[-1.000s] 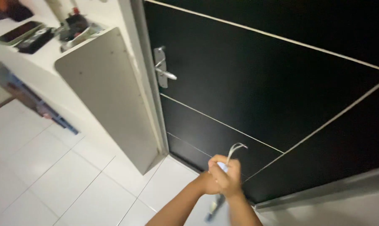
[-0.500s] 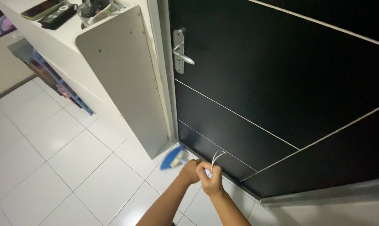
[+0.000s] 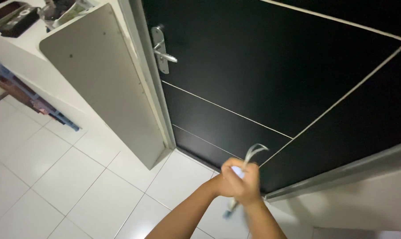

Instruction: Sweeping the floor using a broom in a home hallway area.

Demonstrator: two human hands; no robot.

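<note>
Both hands meet low in the view, at about 6 o'clock. The right hand [image 3: 247,188] is closed in a fist around the top of a thin handle [image 3: 232,207], which is blurred; a pale flat loop [image 3: 253,152] stands up from the fist toward 1 o'clock. The left hand [image 3: 222,183] is curled and pressed against the right one, and I cannot tell if it grips the handle too. Behind them is a smooth black door [image 3: 276,66] with thin pale lines and a metal lever handle [image 3: 163,54] at 11 o'clock. The white glossy floor tiles [image 3: 67,186] lie open toward 8 o'clock, bounded by a flat grey panel [image 3: 107,84].
</note>
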